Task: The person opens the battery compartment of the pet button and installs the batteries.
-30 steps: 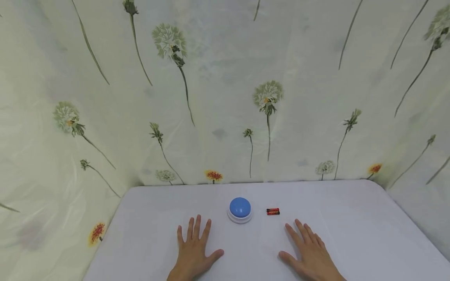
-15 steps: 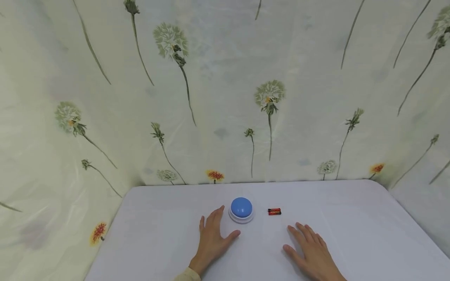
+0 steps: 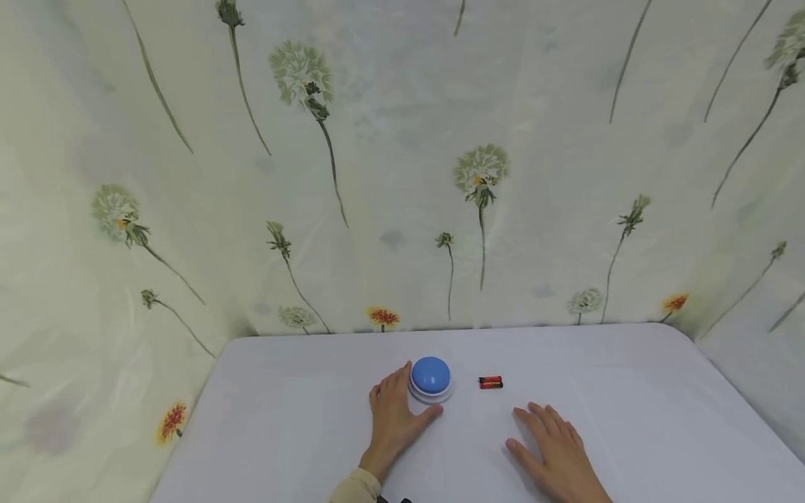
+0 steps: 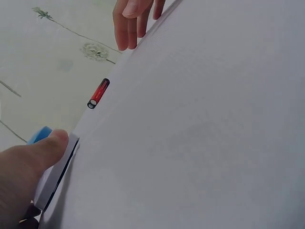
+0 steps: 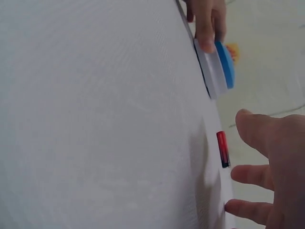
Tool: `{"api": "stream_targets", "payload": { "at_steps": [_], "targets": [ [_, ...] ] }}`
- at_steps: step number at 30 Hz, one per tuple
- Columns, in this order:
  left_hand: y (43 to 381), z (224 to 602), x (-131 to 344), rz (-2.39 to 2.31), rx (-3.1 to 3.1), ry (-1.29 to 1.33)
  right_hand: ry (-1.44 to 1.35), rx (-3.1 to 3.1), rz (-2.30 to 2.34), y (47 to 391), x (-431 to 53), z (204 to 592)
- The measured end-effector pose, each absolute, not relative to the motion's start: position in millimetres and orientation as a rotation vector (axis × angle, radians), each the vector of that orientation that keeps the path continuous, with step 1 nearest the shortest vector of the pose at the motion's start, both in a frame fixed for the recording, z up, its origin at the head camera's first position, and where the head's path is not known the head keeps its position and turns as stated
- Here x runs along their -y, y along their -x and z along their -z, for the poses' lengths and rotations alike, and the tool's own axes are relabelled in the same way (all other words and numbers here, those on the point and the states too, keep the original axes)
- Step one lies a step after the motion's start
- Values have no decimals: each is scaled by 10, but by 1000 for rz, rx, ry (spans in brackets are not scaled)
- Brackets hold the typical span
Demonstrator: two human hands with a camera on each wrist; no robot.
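Note:
A round push button [image 3: 430,376] with a blue dome on a white base sits on the white table. My left hand [image 3: 394,418] grips the base from its left side. In the left wrist view the thumb [image 4: 58,138] presses against the white rim, while the fingers behind are mostly hidden. Two small red and black batteries [image 3: 490,382] lie side by side, right of the button. Nearer the front right, my right hand [image 3: 553,447] holds nothing, its fingers spread and relaxed over the table.
The white table [image 3: 283,419] has rounded far corners. Behind it and at the sides hangs a pale curtain [image 3: 390,175] printed with dandelions and orange flowers.
My left hand has moved right and forward from lying spread on the table to the button, and now grips its base. The right hand has barely shifted.

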State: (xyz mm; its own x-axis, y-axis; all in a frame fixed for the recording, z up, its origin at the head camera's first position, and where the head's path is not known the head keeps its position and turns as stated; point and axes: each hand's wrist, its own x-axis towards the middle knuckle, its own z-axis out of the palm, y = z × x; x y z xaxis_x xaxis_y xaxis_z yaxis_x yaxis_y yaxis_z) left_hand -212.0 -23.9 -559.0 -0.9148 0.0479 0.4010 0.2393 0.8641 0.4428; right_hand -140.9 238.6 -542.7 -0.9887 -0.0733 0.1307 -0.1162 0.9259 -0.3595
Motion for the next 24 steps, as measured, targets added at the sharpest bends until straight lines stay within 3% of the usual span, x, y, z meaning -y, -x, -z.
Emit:
{"api": "stream_targets", "payload": {
  "at_steps": [10,15,24],
  "targets": [
    [2136,5581,229,760,2694,173,-218,2950,-924,1512,-2122,5337],
    [2152,5595,299,756,2701,170,-414,2895,-1169,1626,-1864,5344],
    [2147,5577,265,785,2669,191,-451,2835,-1210,1856,-1678,5378]
  ]
}}
